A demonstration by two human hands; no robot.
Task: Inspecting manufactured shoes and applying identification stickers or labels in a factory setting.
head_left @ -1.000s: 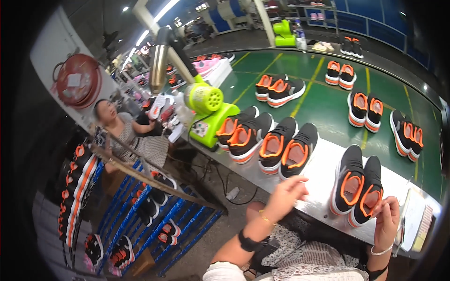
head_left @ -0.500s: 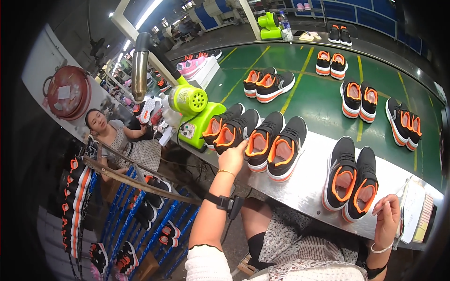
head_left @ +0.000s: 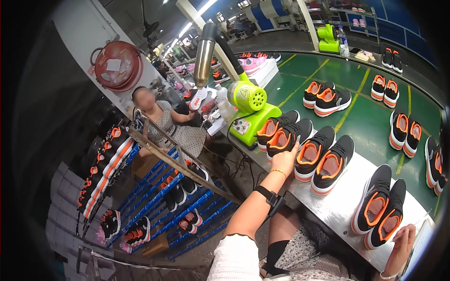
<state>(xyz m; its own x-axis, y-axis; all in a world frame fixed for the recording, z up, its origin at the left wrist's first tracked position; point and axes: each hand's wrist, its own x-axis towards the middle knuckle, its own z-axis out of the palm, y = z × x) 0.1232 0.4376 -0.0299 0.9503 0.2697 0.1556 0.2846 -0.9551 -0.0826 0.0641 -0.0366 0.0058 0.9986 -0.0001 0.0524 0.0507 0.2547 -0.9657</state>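
Note:
My left hand [head_left: 284, 162] is closed round the heel end of a black sneaker [head_left: 281, 142] with an orange lining, the right shoe of a pair standing close to the green blower. Just right of that hand stands another black and orange pair [head_left: 332, 165], side by side on the metal bench top [head_left: 313, 202]. My right hand [head_left: 403, 249] hovers by the heels of a third pair [head_left: 378, 210], fingers curled together near the right edge; whether something small is between them is hidden.
A bright green blower [head_left: 249, 103] with an upright metal nozzle [head_left: 204, 58] stands left of the shoes. More sneakers [head_left: 326, 99] sit on the green belt [head_left: 309, 79]. Blue rack bars [head_left: 161, 206] holding shoes are at lower left; a co-worker [head_left: 164, 117] sits beyond, holding a shoe.
The view has turned to the left, so the bench and shoes appear farther right. My left hand stays at the same sneaker, and my right hand stays beside the third pair.

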